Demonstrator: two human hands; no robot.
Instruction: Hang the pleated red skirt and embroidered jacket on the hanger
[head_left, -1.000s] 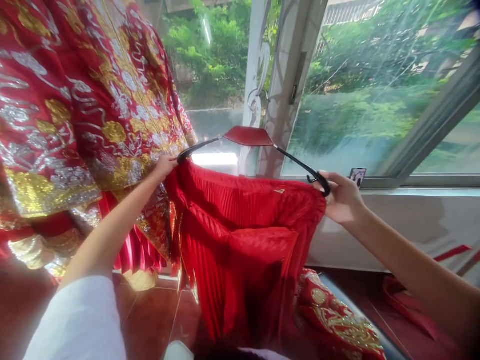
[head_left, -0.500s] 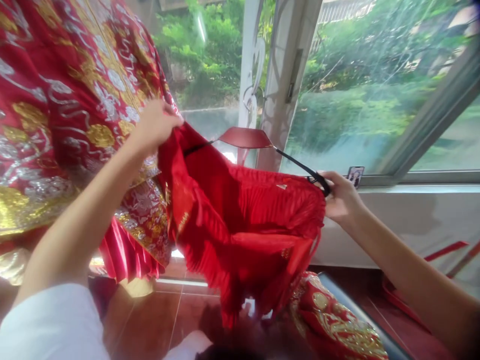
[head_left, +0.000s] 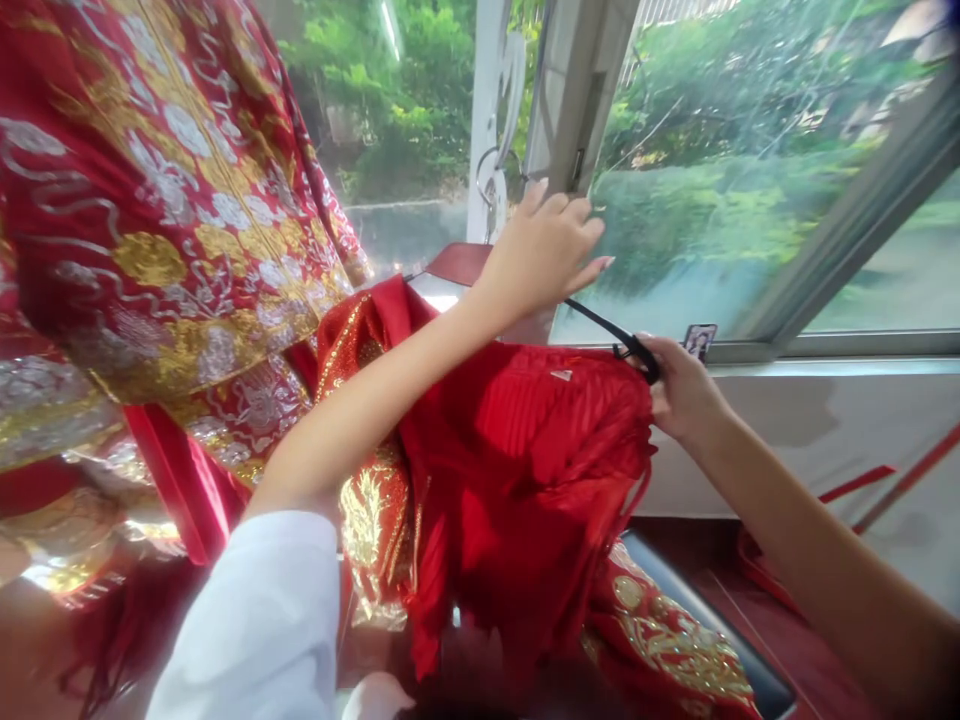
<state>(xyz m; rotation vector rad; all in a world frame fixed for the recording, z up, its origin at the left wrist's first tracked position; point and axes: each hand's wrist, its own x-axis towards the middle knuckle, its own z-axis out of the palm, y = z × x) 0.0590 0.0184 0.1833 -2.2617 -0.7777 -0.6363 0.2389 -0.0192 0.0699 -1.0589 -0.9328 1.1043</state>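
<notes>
A red pleated skirt [head_left: 525, 470] hangs from a black hanger [head_left: 607, 335] with a red middle pad, in front of a window. My right hand [head_left: 679, 395] is closed on the hanger's right end and the skirt's waistband. My left hand [head_left: 544, 245] is raised above the hanger's middle, its fingers loosely curled and apart, with nothing visible in them. The skirt's left side has fallen off the hanger and droops, showing gold embroidery [head_left: 367, 500].
A large red robe with gold and silver embroidery [head_left: 142, 230] hangs at the left, close to my left arm. More embroidered red cloth [head_left: 675, 640] lies below on a dark surface. The window frame [head_left: 570, 130] and sill [head_left: 825, 365] stand behind; a small card [head_left: 699, 340] leans on the sill.
My left hand lifted the skirt's left edge off the hanger end, let it drop, and moved right to above the hanger's middle. My right hand held still.
</notes>
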